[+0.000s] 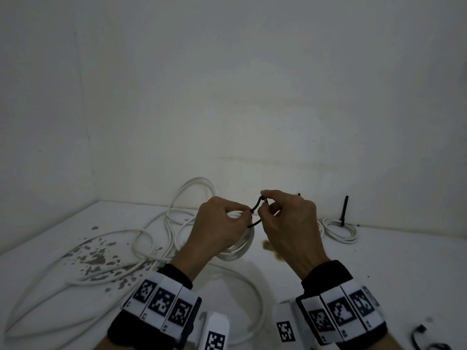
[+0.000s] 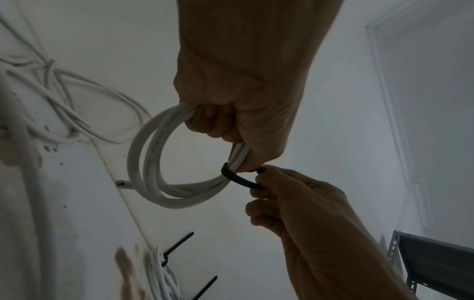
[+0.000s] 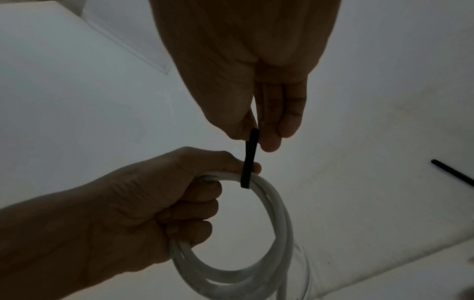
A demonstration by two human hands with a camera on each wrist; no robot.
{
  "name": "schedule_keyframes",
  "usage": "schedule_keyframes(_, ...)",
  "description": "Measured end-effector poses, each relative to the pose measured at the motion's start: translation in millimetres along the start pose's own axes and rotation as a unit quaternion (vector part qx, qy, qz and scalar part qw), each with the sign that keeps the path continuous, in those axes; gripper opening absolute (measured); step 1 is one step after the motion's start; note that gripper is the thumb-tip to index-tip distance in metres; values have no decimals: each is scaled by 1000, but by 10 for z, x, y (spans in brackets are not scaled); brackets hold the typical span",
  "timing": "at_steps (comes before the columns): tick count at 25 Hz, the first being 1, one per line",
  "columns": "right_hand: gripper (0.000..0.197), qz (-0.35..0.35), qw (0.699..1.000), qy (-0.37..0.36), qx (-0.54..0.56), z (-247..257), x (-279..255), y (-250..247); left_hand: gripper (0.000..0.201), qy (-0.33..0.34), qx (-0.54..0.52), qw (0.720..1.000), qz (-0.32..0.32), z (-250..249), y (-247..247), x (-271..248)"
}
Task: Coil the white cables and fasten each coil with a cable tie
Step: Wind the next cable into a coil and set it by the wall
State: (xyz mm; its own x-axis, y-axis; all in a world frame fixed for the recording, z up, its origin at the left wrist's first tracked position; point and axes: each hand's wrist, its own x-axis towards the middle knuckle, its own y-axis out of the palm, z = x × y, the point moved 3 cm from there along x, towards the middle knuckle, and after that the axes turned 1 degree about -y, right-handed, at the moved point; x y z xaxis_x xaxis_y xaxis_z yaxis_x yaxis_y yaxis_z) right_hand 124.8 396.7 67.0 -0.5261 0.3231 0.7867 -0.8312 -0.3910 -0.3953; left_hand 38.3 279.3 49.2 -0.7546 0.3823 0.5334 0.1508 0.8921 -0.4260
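Head view: left hand fists coil (raised); right hand pinches tie.

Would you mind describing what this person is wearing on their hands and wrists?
Both hands are bare: the left hand and right hand wear no gloves. Each wrist carries a black band faced with white panels printed with black square-pattern markers: the left wristband and the right wristband. White marker-tagged blocks sit below each.

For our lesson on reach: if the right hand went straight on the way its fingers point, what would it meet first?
Probably the left hand, whose thumb grips the white coil just beyond the right hand pinching the black cable tie; depth is uncertain.
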Motion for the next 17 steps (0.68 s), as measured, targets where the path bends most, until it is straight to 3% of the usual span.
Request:
schedule_keyframes(7, 23, -8, 997, -55, -50, -15, -32, 71, 15, 12, 39, 999, -7, -16, -68, 17)
schedule_keyframes(12, 23, 12, 994, -72, -75, -37, -68, 116, 27, 22, 51, 998, 11, -3, -28, -32)
schedule_keyframes(17, 20, 33, 995, -61, -72, -13, -21, 54, 16, 5, 55, 998, -8, 16, -90, 4)
